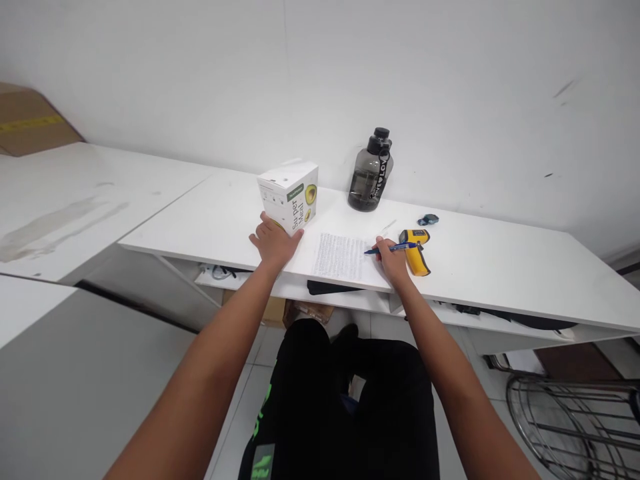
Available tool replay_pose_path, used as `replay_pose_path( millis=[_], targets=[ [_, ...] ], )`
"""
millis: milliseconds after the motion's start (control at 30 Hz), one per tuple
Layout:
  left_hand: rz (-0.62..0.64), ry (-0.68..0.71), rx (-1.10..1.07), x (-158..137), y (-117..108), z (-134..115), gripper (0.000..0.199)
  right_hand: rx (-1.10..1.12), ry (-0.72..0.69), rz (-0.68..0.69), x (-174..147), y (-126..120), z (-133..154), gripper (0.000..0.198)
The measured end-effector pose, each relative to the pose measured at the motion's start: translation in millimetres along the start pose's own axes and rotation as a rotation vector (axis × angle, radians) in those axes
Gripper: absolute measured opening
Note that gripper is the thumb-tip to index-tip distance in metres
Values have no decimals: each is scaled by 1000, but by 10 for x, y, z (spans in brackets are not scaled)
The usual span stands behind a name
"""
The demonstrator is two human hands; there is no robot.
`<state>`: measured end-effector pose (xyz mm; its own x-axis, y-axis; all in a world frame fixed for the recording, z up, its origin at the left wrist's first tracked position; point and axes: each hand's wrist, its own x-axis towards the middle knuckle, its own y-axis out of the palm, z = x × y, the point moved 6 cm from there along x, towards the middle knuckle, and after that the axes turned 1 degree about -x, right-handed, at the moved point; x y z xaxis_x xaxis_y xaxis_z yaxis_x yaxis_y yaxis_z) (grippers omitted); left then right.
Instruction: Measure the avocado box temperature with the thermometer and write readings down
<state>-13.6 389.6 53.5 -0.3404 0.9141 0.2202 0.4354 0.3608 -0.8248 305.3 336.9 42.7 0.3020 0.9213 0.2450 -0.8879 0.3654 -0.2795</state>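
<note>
My left hand grips the near lower corner of a white "Su-per Meal" box with avocado pictures, thumb on one side and fingers on the other. The box stands upright on the white table. In my right hand is a blue pen, its tip pointing left over the right edge of a sheet of paper covered in dense handwriting. Just right of that hand lies a yellow and black gun-shaped device, partly behind the pen.
Behind the paper stands a large dark bottle with a strap. A small dark object lies right of it. Under the tabletop runs a shelf with cables and black items. A cardboard box sits far left; a wire rack stands lower right.
</note>
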Motion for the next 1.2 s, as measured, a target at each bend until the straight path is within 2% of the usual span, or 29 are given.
replay_pose_path(
  millis=[1200],
  targets=[
    [2,5,-9,-6,-9,-10,112,37,25,-12,-12,1,-12,59]
  ],
)
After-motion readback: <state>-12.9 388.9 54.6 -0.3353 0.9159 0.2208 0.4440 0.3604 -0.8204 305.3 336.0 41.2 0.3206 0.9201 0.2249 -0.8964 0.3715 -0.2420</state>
